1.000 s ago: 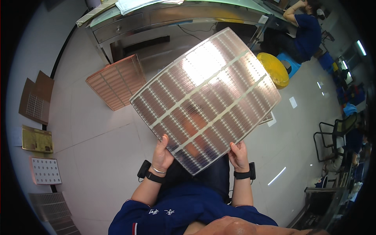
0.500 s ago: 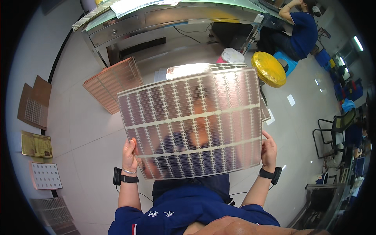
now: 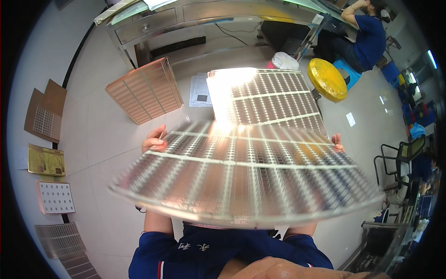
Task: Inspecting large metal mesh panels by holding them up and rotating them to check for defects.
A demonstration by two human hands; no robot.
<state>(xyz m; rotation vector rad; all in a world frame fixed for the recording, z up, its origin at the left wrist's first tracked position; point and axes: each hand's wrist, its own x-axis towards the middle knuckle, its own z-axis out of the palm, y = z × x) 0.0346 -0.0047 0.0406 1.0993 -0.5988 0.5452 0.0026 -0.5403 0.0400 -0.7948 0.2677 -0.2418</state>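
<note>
A large shiny copper-coloured circuit board panel [image 3: 246,174], patterned in rows with pale bands, is tilted in front of me and blurred by motion. My left hand [image 3: 155,139] is closed on its left edge, with the thumb and fingers showing. At the opposite edge, my right hand [image 3: 337,142] grips the panel; only its fingertips show. Beyond the held panel lies a stack of similar panels [image 3: 274,95], with strong glare on its left part and its near end hidden behind the panel I hold.
Copper-coloured panels [image 3: 145,90] stand leaning at the left, beside white papers [image 3: 200,90]. A metal desk [image 3: 148,29] runs along the back. A yellow round stool [image 3: 327,80] stands near a seated person [image 3: 369,39]. Sample boards [image 3: 55,197] line the left wall; a chair [image 3: 402,153] is right.
The panel in my hands has tipped, its near edge rising toward me. Both hands have moved farther away and wider apart. The stack and papers behind are now more exposed.
</note>
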